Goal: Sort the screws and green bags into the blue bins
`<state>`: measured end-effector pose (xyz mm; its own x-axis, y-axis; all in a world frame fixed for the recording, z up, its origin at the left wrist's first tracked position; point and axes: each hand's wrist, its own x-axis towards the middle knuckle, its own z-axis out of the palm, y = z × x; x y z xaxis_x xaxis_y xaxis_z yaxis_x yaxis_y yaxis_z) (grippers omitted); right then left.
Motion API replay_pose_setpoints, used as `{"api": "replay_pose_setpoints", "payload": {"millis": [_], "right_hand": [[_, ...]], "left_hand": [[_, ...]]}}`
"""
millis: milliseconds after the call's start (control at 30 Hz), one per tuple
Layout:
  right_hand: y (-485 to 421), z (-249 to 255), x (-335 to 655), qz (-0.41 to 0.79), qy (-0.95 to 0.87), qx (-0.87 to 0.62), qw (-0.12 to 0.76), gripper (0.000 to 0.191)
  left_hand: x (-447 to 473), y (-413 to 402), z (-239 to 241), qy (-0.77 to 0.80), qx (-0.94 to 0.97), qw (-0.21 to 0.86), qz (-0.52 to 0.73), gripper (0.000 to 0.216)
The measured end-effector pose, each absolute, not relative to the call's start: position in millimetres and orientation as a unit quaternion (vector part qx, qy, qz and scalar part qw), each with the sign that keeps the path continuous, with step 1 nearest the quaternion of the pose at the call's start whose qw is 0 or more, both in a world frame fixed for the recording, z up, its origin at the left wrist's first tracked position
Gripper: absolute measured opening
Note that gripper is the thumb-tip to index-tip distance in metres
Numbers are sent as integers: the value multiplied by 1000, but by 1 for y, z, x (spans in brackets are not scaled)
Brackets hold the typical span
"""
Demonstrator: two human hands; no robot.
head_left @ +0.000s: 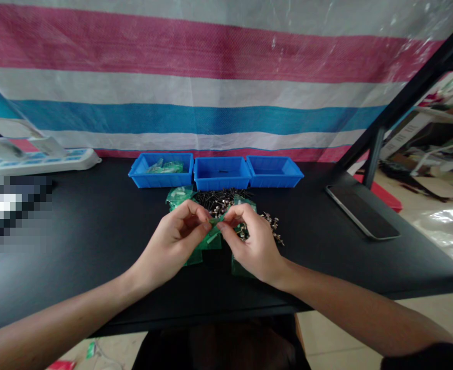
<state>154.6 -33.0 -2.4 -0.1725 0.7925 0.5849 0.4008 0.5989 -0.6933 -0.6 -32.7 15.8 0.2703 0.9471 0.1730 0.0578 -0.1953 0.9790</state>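
Together, left hand (174,239) and right hand (251,241) pinching small green bag (214,229) between fingertips, above table (95,226)

Small workshop: parts bins (221,173), screws (220,199).

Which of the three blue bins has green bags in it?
The leftmost blue bin, nearest the white power strip: pale green bags lie inside it. The middle bin and right bin show no green.

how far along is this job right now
Early, probably. Done: a few bags lie in the left blue bin. In hand: left hand and right hand pinch one small green bag. Left: the pile of screws and spare green bags on the table remain.
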Motion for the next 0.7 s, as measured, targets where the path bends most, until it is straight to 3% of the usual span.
{"api": "replay_pose_setpoints", "payload": {"millis": [700], "right_hand": [[-33, -3, 155, 164, -754, -402, 493, 6]], "left_hand": [[-3, -32, 14, 413, 630, 491, 438, 9]]}}
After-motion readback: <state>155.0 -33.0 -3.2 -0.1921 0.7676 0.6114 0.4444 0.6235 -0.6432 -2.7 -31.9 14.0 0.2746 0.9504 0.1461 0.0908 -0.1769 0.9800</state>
